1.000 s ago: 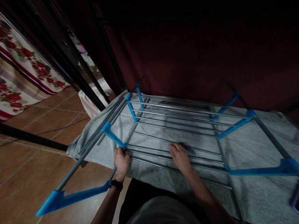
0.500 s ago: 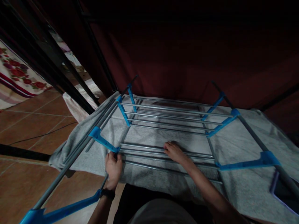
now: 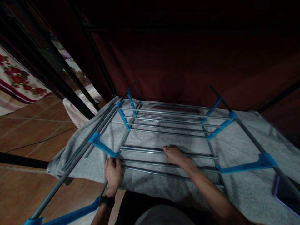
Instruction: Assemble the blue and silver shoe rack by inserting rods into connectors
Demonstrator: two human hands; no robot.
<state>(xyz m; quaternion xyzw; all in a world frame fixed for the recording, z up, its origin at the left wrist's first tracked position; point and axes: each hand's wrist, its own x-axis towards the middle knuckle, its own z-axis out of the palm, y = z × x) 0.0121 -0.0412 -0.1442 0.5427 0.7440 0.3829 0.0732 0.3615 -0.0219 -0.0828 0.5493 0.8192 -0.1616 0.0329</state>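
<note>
A rack of grey metal tubes with blue plastic brackets lies on a grey cloth in front of me. My left hand (image 3: 112,172) is closed around the rack's left side tube, just below a blue bracket (image 3: 104,147). My right hand (image 3: 174,155) has its fingers curled over two thin metal rods (image 3: 142,150) that run close together across the near section. Beneath my palm, the parts of the rods it covers are hidden. Nearer to me, further rods (image 3: 150,172) cross the section.
The grey cloth (image 3: 248,190) spreads under the rack. A phone (image 3: 287,193) lies at the right edge. Dark red fabric (image 3: 182,68) hangs behind, with black metal bars at the left. Tiled floor (image 3: 21,134) and a floral cloth (image 3: 18,75) are at left.
The rod under my right hand has shifted away from me, close beside the farther rod, widening the gap to the nearer rods. My left hand stays at the side tube. The view has tilted slightly.
</note>
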